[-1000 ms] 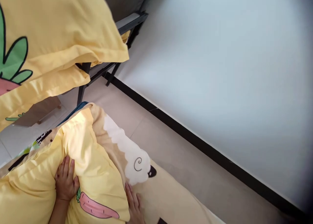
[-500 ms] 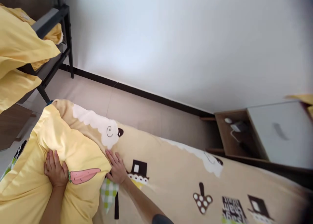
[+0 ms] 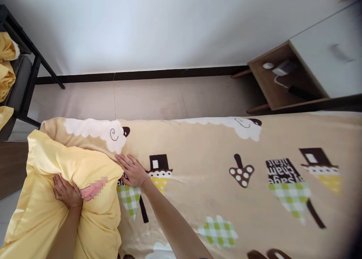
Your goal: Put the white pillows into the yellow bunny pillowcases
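A puffy yellow pillow with a pink carrot print lies at the left end of a bed covered by a beige patterned sheet. My left hand presses into the pillow, its fingers spread and sunk in the fabric. My right hand lies flat on the sheet right beside the pillow's edge, fingers stretched out, near a white sheep print. Neither hand holds anything.
A black metal chair with yellow bedding on it stands at the far left. A wooden bedside table with a white charger and cable is at the upper right. Beige floor tiles and a white wall run behind the bed.
The view has swung right, showing more of the bed and the bedside table. Both hands stay on the pillow and the sheet beside it, almost where they were.
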A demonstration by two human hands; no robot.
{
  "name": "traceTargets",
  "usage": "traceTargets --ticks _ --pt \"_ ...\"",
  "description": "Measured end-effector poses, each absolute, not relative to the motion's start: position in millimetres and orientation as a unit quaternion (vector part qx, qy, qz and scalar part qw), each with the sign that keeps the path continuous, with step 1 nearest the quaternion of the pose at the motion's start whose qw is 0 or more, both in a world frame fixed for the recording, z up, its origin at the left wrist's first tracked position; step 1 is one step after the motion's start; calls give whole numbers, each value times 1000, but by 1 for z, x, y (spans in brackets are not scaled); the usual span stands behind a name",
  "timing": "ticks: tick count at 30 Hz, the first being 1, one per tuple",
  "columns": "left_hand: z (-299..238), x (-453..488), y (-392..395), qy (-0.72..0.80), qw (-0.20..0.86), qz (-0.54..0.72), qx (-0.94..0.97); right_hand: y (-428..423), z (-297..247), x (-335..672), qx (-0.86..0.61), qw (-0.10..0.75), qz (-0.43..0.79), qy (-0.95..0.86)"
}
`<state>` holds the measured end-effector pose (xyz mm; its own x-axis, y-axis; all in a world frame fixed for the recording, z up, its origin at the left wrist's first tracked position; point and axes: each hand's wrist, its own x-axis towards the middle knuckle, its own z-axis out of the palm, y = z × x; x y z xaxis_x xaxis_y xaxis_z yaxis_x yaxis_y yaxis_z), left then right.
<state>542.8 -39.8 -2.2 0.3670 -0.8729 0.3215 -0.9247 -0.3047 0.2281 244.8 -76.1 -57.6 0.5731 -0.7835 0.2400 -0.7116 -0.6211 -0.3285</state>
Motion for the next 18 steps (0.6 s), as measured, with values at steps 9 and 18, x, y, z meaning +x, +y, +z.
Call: traceTargets --ticks 9,18 --pt "-21 546 -45 -590 185 95 780 -80 -62 271 -636 60 -291 712" --pt "-19 538 -45 -588 177 105 782 -83 -80 295 -458 -18 -325 827"
